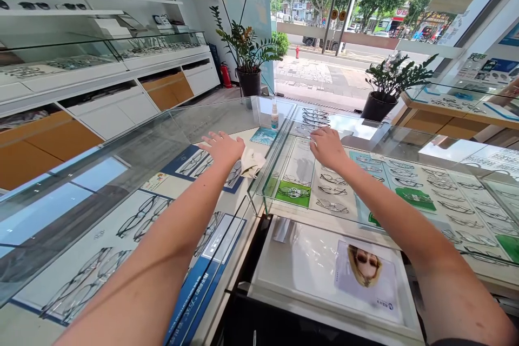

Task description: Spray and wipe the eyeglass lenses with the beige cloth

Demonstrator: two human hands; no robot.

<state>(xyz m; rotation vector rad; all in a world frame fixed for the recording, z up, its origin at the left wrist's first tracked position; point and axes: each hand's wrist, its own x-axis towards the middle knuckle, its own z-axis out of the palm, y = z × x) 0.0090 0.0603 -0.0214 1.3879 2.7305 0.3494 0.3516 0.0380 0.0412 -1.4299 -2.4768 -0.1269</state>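
Left hand (222,147) splayed palm-down, holding nothing visible, crumpled cloth (252,163) at its four o'clock; right hand (327,147) half-curled, a lone eyeglass frame (303,130) at its ten o'clock — grip or mere nearness, cannot tell. More frames (316,117) already lie in a row at the right hand's eleven, the lone one just short; spray bottle (274,117) unheld. Edges of left counter (198,118) and right counter (367,137) meet between the hands — roomiest glass at the left's ten o'clock.

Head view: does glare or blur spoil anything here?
Head view: pale, window-like reflections lie across the left glass counter; head view: the left hand and right hand look fairly sharp; head view: distant shopfronts look softer.
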